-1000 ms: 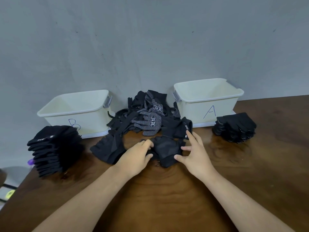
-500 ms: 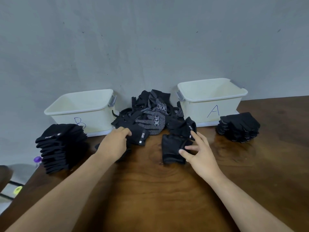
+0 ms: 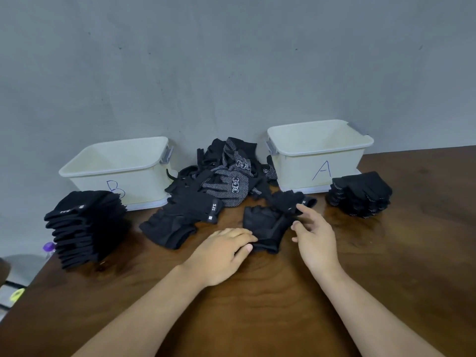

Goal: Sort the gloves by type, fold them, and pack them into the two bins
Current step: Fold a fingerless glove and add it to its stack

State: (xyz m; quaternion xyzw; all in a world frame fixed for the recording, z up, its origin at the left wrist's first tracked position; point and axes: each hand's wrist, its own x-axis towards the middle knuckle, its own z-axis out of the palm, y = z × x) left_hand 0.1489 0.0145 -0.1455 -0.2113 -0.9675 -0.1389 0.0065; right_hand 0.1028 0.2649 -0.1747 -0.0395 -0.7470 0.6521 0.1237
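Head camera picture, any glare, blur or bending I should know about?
Head view: soft even light, no hard shadows; the glossy table shows a dull sheen and mirrors the glove stack beside bin A; wide-angle bending tilts bin B and the table edges; the black glove pile loses detail in the dark; the right hand looks slightly soft at its fingers.

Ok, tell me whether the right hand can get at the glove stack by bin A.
Probably yes: the open right hand is just left of the stack of dotted gloves, with only bare table between them.
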